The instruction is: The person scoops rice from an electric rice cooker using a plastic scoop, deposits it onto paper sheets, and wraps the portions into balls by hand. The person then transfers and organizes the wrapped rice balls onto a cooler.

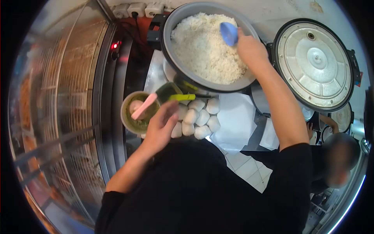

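Note:
In the head view my right hand [251, 50] grips a small blue scoop [229, 34] over the white cooked rice [208, 43] in a large round rice cooker [170, 54]. My left hand [161, 124] is slightly blurred, thumb apart from the fingers, with nothing visible in it. It is beside several rounded white lumps [202, 117], perhaps wrapped portions. To its left stands a tub [124, 115] of green sauce with a pink-handled spoon [144, 106]. Just above my left hand, a lime-green handle [182, 97] lies across a dark green container [166, 90].
The cooker's metal lid [316, 62] stands open at right. White paper sheets [235, 123] lie on the metal counter [155, 72]. A glass display case [64, 97] lines the left side. Another person [339, 156] is at the right edge.

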Motion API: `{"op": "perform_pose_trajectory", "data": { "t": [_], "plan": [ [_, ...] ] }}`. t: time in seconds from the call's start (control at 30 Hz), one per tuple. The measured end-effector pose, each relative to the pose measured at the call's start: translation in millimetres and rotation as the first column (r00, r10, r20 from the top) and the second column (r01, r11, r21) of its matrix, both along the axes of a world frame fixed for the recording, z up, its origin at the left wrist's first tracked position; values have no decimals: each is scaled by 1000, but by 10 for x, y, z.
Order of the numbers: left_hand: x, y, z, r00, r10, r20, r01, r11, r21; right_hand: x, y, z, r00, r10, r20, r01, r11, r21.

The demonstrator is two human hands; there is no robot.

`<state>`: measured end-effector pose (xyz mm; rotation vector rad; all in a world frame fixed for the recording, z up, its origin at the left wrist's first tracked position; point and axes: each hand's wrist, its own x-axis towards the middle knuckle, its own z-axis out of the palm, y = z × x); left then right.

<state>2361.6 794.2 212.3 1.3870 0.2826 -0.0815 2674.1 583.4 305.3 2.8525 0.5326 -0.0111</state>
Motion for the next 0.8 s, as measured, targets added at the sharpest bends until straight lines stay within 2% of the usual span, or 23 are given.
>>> {"op": "perform_pose_trajectory", "data": {
  "t": [0.03,0.1,0.17,0.2,0.27,0.3,0.33,0.37,0.4,0.47,0.67,0.8],
  "plan": [
    [202,-40,53,998,38,43,-39,999,11,40,121,-66,999,33,-43,-36,997,-62],
    [459,-90,88,993,63,96,-44,982,-183,162,337,-152,992,77,-102,-92,985,-149],
    [542,-115,-35,993,-11,121,39,973,-226,170,444,-216,973,16,-230,-56,984,-167],
    [547,-121,28,989,-37,142,72,968,-242,203,507,-222,973,9,-233,-52,983,-178],
    [536,-91,-2,985,-78,153,113,965,-238,301,635,-252,930,44,-364,-122,973,-196],
    [548,-61,-18,982,-94,166,132,964,-231,431,654,-287,928,42,-369,-124,972,-199],
    [557,-30,-28,982,-95,161,131,963,-236,583,645,-321,883,98,-458,-194,967,-166],
    [559,-1,-27,976,-136,169,164,972,-166,677,640,-363,826,153,-543,-260,958,-125],
    [558,21,-31,969,-177,175,196,976,-94,705,675,-357,821,150,-551,-259,957,-127],
    [555,-3,-34,973,-160,169,178,979,-98,739,763,-304,764,96,-638,-228,965,-128],
    [553,23,-64,967,-175,183,186,982,-43,653,804,-223,724,65,-687,-167,982,-84],
    [557,29,-47,966,-181,184,189,982,-25,437,893,-119,763,107,-637,-176,983,-46]
  ]
}}
